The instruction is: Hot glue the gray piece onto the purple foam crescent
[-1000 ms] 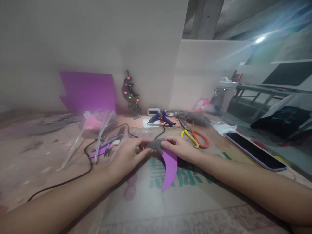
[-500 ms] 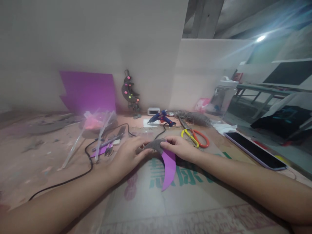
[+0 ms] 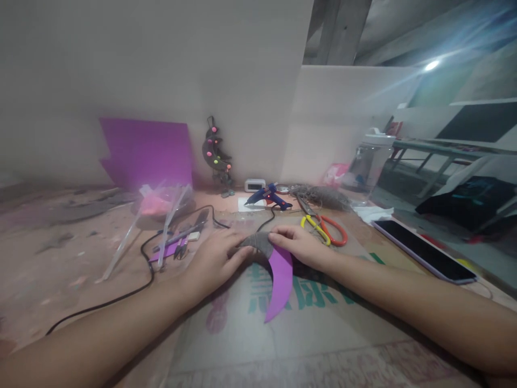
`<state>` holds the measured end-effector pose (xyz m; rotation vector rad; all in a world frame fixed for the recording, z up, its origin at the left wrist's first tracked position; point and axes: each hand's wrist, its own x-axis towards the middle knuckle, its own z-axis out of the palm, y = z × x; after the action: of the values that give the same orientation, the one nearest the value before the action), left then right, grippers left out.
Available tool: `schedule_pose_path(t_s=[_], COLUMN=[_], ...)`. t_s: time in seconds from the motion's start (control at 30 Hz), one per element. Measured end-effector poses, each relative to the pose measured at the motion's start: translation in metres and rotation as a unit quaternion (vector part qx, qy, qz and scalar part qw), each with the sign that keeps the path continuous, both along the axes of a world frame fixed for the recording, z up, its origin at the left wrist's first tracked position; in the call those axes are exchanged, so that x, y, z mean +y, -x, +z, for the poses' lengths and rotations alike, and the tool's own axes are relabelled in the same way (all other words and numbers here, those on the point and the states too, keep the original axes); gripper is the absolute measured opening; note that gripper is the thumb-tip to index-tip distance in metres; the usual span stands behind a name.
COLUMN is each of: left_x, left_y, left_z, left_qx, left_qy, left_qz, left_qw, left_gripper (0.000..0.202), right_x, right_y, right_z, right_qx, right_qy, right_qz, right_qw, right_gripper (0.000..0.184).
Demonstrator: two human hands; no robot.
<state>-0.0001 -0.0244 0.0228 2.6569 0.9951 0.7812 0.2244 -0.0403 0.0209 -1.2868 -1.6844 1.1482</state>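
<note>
Between my hands is a purple foam crescent (image 3: 281,283), its upper part wrapped in grey yarn (image 3: 258,242). The bare purple tip curves down toward me over the printed board. My left hand (image 3: 222,252) grips the wrapped end with thumb and fingers; that end is partly hidden by them. With thumb and fingers pinched, my right hand (image 3: 297,243) holds the crescent where the grey wrapping meets the bare purple. Just beyond my hands, a blue glue gun (image 3: 269,195) rests on a white pad.
Scissors (image 3: 329,230) with red and yellow handles lie right of my right hand, near a grey yarn bundle (image 3: 327,197). A phone (image 3: 422,250) lies farther right. Clear glue sticks (image 3: 172,226) and a black cord (image 3: 121,295) are at left. A decorated grey crescent (image 3: 214,153) hangs on the wall.
The crescent's purple tip has swung slightly left and toward me. My right thumb has shifted a little at the edge of the wrapping; both hands keep their hold.
</note>
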Motion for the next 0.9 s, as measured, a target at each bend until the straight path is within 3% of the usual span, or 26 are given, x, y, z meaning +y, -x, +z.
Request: schedule_pose_path(t_s=[0.2,0.5,0.7,0.9], left_x=[-0.001,0.0,0.001,0.0], left_y=[-0.001,-0.002,-0.001,-0.002], left_z=[-0.002,-0.004,-0.004,-0.002], left_qx=[-0.03,0.0,-0.034,-0.062], left_qy=[0.005,0.0,0.045,0.072], left_qz=[0.005,0.03,0.043,0.05], left_qw=[1.0,1.0,0.998,0.994], left_gripper=[0.03,0.029,0.028,0.026], right_x=[0.001,-0.003,-0.003,-0.006], right_y=[-0.001,-0.004,-0.002,0.0], right_z=[-0.003,0.002,0.004,0.008], right_qx=[-0.025,-0.008,-0.003,-0.011], right_qy=[-0.01,-0.029,-0.069,-0.094], right_qz=[0.008,-0.039,-0.072,-0.045], right_qw=[1.0,0.999,0.995,0.995], right_gripper=[0.038,0.057,0.049,0.037])
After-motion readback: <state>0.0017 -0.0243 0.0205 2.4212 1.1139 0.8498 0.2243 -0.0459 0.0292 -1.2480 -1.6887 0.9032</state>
